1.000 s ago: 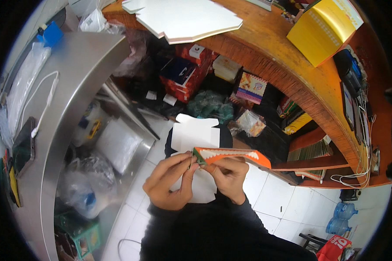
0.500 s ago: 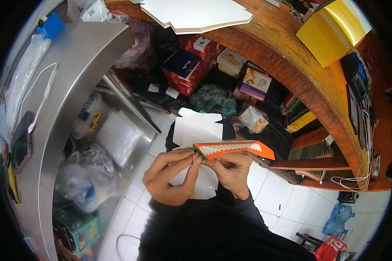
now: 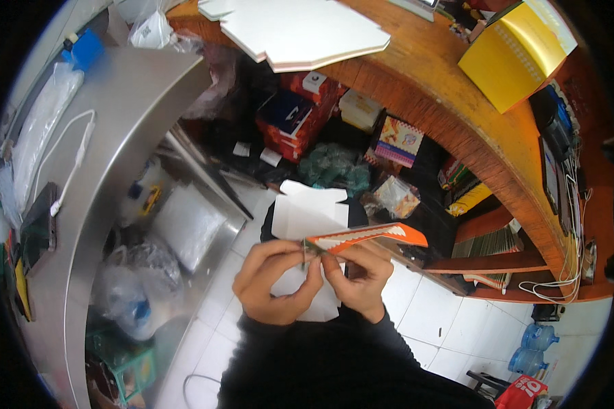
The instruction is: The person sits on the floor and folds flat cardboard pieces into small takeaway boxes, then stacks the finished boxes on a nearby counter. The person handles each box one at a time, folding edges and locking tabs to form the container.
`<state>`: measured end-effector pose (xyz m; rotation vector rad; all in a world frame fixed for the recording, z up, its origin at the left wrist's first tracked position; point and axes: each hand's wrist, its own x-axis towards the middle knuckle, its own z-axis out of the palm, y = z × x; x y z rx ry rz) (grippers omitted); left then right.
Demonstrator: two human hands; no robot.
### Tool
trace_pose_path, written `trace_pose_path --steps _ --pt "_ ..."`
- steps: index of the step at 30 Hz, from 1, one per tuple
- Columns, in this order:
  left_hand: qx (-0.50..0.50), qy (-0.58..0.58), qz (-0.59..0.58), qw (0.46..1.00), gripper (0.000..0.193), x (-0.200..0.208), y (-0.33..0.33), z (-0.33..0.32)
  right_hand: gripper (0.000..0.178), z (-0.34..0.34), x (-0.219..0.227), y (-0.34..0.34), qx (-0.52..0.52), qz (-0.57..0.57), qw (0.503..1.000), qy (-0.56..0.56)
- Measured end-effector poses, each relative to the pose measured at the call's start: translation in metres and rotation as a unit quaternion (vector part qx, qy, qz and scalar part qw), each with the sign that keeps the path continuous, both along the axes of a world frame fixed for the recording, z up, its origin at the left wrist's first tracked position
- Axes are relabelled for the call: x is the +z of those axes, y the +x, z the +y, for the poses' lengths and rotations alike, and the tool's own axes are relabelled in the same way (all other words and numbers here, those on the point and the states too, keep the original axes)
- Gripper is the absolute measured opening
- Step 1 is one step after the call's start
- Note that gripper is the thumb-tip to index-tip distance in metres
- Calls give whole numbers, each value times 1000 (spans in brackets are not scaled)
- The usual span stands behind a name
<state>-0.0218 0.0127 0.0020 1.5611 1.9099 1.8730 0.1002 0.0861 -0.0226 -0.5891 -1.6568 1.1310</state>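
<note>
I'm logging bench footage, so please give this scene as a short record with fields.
Left hand: pinching the orange card piece at its left end
Right hand: gripping the same piece, close beside the left hand
Below hands: white sheet; whether joined to the orange piece, unclear
Wooden counter: white card stack, yellow box
Left side: metal table with white cable

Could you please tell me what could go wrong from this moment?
The thin orange cardboard piece with white scallops might crease, because the left hand and the right hand both pinch it near one end.

The white cardboard piece with cut flaps lies loose below the hands, so it could slide off.

The white stack of flat cardboard seems to overhang the brown wooden counter and might be knocked down.
</note>
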Motion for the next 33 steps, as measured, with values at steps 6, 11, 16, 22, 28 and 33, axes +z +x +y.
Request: trace_pose_path --steps 6,11,16,22,28,33 --pt "85 -3 -26 996 21 5 7 -1 14 -4 8 -4 8 -30 998 59" --pt "39 2 -10 999 18 3 3 -2 16 -1 6 2 41 -12 999 -14" --pt "-52 -8 14 999 21 -1 2 -2 13 0 -3 4 -26 -12 999 17" --pt "-70 15 10 997 25 0 6 -5 17 2 -5 1 -54 75 996 -8" --pt "-24 6 -36 999 19 4 15 -4 17 3 1 3 -65 85 994 3" --pt "19 24 -72 997 18 4 12 -5 20 8 4 13 75 -19 996 49"
